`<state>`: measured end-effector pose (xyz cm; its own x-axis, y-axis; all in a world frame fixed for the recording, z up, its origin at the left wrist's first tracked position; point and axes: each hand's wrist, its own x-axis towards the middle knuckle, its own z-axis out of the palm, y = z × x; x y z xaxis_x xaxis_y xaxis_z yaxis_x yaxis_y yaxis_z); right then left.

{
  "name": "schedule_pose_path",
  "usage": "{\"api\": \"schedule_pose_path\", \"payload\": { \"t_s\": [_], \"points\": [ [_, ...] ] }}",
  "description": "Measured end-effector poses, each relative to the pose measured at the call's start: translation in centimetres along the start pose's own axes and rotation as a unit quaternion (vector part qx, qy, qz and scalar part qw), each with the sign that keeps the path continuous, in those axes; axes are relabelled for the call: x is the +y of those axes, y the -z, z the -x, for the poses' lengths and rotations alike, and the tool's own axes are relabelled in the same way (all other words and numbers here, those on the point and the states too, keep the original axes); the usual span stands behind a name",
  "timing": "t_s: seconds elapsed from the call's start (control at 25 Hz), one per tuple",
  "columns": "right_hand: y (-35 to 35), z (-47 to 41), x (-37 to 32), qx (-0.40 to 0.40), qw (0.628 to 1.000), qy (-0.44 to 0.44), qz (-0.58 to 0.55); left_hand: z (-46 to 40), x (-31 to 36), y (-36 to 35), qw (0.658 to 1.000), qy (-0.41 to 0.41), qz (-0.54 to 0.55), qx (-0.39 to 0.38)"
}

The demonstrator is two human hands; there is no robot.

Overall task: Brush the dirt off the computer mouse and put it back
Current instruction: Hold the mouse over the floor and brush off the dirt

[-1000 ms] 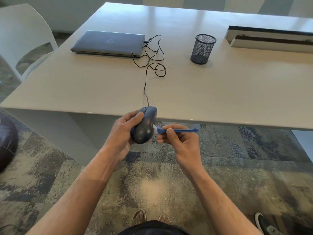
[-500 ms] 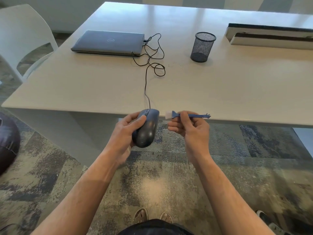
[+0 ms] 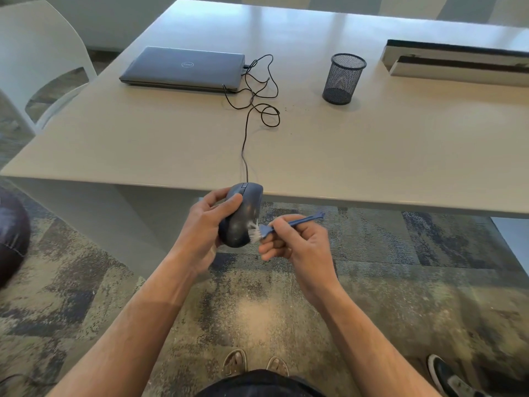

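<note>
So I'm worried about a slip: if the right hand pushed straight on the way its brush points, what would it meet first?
Almost certainly the dark grey corded computer mouse: the small blue plastic brush held by the right hand already has its white bristles on the mouse's shell. Behind that sits the left hand gripping the mouse.

Both my bare forearms reach up from the lower corners of the frame and meet near the middle. My left hand is curled around the mouse, thumb laid across its top and fingers wrapped behind it. My right hand, just right of centre, pinches the brush between thumb and forefinger, the other fingers folded under toward the palm.
</note>
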<state>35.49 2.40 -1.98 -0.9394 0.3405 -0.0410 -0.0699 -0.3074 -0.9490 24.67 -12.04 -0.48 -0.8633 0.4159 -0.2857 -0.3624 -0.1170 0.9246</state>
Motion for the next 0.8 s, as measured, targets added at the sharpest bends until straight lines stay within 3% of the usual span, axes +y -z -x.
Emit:
{"api": "schedule_pose_path", "payload": {
  "t_s": [0.48, 0.72, 0.8],
  "points": [
    [1.1, 0.8, -1.0, -0.059, 0.998, 0.003, 0.036, 0.1, 0.1, -0.1, 1.000, 0.013, 0.010, 0.023],
    [1.6, -3.6, -2.1, 0.106, 0.994, 0.005, -0.002, 0.3, 0.2, -0.4, 1.000, 0.018, 0.013, -0.012],
    [1.1, -4.8, -2.1, 0.123, 0.992, -0.004, -0.009, 0.4, 0.2, -0.4, 1.000, 0.013, 0.011, -0.024]
  ]
}}
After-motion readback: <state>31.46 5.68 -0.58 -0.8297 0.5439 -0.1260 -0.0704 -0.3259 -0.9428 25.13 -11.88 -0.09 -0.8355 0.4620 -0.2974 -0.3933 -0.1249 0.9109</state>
